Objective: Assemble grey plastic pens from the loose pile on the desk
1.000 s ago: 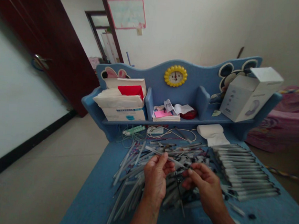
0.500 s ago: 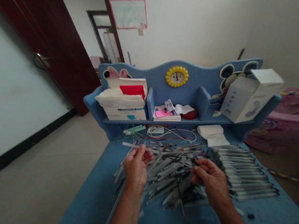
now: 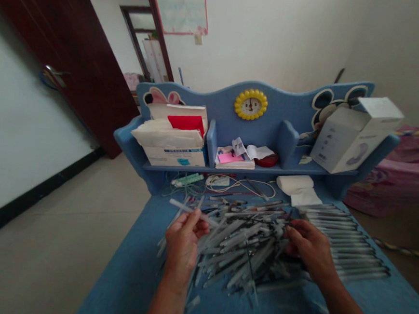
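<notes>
My left hand (image 3: 183,237) is closed around a translucent white pen barrel (image 3: 179,206), which sticks out to both sides of the fingers above the desk. Over the right part of a loose heap of pen parts (image 3: 237,261), my right hand (image 3: 309,244) is pinched. Something dark and thin shows at its fingertips, too blurred to name. The heap mixes clear barrels, dark refills and tips lying in all directions. Right of it, several pens with dark ends lie side by side in a neat row of pens (image 3: 355,246), partly behind my right hand.
Behind the heap lie a white cable (image 3: 242,183) and a paper roll (image 3: 296,184) on the blue desk (image 3: 123,276). The raised shelf carries a mask box (image 3: 175,156), papers (image 3: 234,163), and a white carton (image 3: 337,140). A yellow clock (image 3: 251,104) is on the backboard.
My right hand has moved to the right, away from the left hand. My left hand has shifted slightly left with the barrel, which now tilts more. The view has shifted a little.
</notes>
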The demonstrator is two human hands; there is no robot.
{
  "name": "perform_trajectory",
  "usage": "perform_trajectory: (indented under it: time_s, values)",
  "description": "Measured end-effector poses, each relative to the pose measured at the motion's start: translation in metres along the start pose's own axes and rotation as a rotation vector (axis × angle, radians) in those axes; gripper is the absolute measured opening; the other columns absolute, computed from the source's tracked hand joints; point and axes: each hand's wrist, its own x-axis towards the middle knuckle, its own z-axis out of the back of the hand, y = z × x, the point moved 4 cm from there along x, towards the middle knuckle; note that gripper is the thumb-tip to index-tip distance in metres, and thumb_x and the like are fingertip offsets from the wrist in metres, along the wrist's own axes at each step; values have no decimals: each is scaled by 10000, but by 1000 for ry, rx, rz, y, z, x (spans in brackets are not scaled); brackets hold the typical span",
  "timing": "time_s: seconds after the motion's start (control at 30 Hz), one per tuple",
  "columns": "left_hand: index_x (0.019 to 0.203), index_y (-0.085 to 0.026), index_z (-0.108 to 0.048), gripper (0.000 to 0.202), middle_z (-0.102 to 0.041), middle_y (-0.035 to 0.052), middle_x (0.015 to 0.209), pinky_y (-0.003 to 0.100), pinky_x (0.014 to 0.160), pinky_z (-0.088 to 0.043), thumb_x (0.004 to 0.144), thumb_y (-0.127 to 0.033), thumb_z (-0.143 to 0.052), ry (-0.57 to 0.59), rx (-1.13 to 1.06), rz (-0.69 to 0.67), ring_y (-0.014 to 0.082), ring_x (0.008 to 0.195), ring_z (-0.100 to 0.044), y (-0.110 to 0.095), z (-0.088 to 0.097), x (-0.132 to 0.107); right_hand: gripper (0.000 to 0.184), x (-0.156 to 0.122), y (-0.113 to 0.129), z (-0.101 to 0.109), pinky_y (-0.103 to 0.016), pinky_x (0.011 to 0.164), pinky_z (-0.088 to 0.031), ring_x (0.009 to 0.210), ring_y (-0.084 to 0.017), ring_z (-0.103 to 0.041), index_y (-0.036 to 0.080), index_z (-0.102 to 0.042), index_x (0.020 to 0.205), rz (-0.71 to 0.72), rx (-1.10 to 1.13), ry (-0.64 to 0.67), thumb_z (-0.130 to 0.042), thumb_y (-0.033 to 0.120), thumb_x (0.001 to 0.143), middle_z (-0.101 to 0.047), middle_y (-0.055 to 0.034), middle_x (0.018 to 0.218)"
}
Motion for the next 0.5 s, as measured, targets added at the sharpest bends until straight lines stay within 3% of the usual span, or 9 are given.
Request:
perform_trajectory:
  time_s: [0.13, 0.37, 0.5]
  values:
    - [639, -118, -585, 244, -557, -13, 473, 182, 406, -414, 692, -347, -647, 223, 243, 59, 82, 409, -488, 12, -18, -19, 267, -7, 11, 6, -240, 445, -418, 424, -134, -526, 175, -600, 834, 112, -242, -35, -569, 422, 737, -564, 32, 481]
    - [575, -133, -546, 249, -493, -28, 431, 180, 374, -301, 710, -335, -601, 620, 534, 197, 64, 354, -406, 23, -43, -58, 286, -25, 49, -30, -225, 450, -421, 484, -132, -552, 153, -593, 832, 121, 100, 228, -584, 426, 748, -627, -12, 606]
    - [550, -142, -522, 241, -456, -41, 416, 185, 378, -282, 704, -314, -589, 725, 583, 213, 63, 357, -375, 23, -48, -71, 260, -21, 67, -48, -209, 427, -395, 508, -141, -576, 154, -612, 872, 197, 88, 308, -582, 384, 754, -628, -10, 631]
